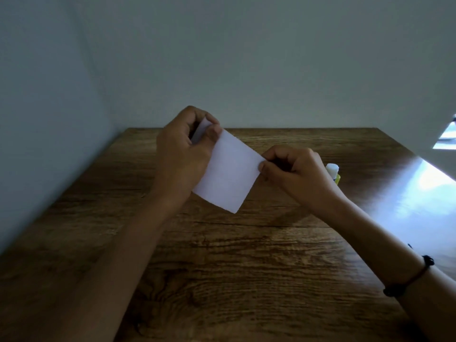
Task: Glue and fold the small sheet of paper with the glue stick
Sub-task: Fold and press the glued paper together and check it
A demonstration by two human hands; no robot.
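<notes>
Paper (228, 171) — between hands, left hand (183, 149), right hand (293, 171), corners pinched

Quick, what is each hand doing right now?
Left hand: pinching the top corner of the paper.
Right hand: pinching the paper's right edge, nothing else in it.

The small sheet of paper (228, 172) is held up above the tabletop (222, 267), between the two hands: the left hand (183, 149) pinches its far left corner and the right hand (293, 172) pinches its right corner. The glue stick (333, 172) stands on the tabletop just behind the right hand, partly hidden by it. Walls close the tabletop on its far and left sides.
</notes>
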